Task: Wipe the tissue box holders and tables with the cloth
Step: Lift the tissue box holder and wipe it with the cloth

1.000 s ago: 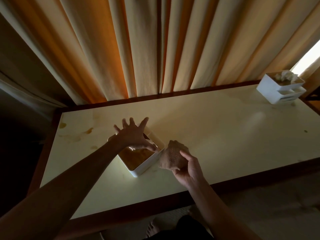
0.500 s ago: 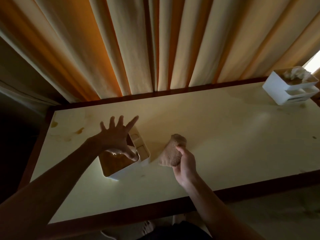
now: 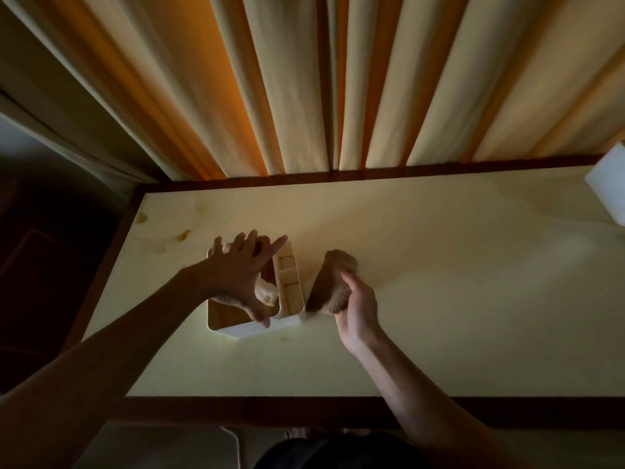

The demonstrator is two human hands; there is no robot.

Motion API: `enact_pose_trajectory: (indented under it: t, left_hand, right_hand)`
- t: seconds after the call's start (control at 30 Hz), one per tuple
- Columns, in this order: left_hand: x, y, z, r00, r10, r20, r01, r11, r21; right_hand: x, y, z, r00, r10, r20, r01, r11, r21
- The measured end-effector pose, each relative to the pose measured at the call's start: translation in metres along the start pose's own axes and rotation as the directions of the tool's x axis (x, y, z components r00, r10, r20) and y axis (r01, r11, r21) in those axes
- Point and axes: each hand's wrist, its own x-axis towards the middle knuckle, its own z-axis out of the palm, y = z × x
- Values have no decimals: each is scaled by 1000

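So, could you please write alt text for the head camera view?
A left hand with spread fingers steadies a white tissue box holder on a cream table, while the right hand presses a brown cloth against its side.

Cream-orange pleated curtains [image 3: 304, 82], dim room, perhaps backlit by daylight

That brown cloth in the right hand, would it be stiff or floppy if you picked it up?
Probably floppy: the cloth bunches into a rumpled wad where the right hand grips it. Likely light, since it is held up by fingers alone. Its coarse-looking surface suggests it would not slip easily.
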Motion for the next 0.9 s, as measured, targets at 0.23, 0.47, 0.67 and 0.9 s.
enact_pose_trajectory:
  t: [0.23, 0.47, 0.67, 0.9]
  left_hand:
    - [1, 3, 4, 999, 16, -35, -14, 998, 56]
    - [2, -1, 13, 997, -5, -78, 9, 998, 55]
    - [1, 3, 8, 999, -19, -45, 21, 998, 51]
    - [1, 1, 13, 996, -10, -86, 13, 999, 31]
  right_hand:
    - [5, 19, -16, 968, -204, 144, 245, 889, -388]
    - [-14, 51, -18, 820, -5, 572, 394, 730, -558]
    - [60, 17, 41, 844, -19, 536, 404, 679, -613]
    - [-4, 53, -22, 828, 6, 561, 371, 744, -555]
